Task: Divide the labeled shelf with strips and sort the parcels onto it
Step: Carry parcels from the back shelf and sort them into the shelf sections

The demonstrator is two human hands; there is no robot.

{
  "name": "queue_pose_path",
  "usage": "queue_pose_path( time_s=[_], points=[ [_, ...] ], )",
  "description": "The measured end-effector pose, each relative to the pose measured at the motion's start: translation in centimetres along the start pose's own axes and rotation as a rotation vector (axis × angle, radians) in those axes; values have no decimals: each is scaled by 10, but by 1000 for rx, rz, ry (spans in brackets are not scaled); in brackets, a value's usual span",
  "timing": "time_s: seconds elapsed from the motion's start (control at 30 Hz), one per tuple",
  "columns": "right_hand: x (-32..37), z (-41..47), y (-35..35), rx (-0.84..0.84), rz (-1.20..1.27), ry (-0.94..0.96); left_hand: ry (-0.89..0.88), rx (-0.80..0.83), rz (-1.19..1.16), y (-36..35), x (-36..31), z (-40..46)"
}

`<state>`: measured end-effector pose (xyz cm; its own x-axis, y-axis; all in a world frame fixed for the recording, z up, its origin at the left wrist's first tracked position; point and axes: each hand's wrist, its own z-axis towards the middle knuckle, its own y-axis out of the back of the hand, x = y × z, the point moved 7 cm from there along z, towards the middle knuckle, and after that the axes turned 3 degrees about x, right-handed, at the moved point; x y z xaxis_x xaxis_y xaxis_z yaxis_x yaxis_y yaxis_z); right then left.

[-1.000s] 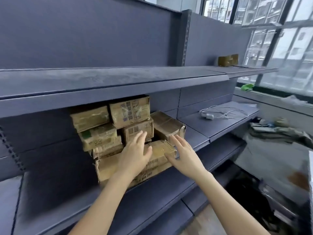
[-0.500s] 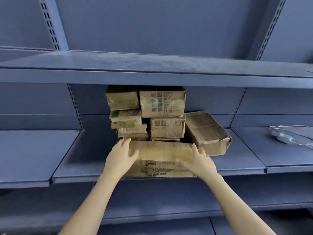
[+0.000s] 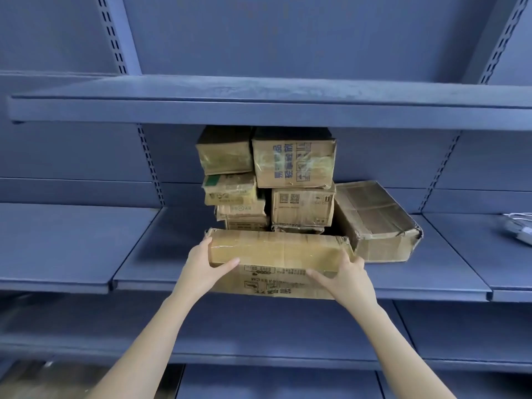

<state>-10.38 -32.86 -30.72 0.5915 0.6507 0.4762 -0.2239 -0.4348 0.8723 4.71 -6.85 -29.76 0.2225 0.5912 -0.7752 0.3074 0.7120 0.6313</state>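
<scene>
A long flat cardboard parcel (image 3: pixel 273 254) juts out over the front edge of the middle blue shelf (image 3: pixel 138 269). My left hand (image 3: pixel 205 267) grips its left end, thumb on the front face. My right hand (image 3: pixel 344 276) grips its right end the same way. Behind it stands a stack of several taped cardboard parcels (image 3: pixel 293 165), reaching up to the shelf above. A wide, crushed parcel (image 3: pixel 377 223) leans tilted against the stack's right side. No divider strips or labels show.
An upper shelf (image 3: pixel 259 110) hangs just over the stack. A lower shelf (image 3: pixel 259 341) runs under my arms. A white cable and adapter (image 3: pixel 518 233) lie on the shelf section at the far right. Slotted uprights (image 3: pixel 149 165) divide the back panels.
Both hands have closed round the ends of the long parcel and drawn it forward, out over the shelf edge. The view has moved closer to the stack.
</scene>
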Motion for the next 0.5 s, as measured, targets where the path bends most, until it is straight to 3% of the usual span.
queue_pose_path(
  time_s=[0.2,0.5],
  points=[
    [80,-16,1,31,-21,189,83,-180,-42,74,20,-39],
    [248,-62,-72,137,21,523,170,-629,-23,231,101,-125]
  ],
)
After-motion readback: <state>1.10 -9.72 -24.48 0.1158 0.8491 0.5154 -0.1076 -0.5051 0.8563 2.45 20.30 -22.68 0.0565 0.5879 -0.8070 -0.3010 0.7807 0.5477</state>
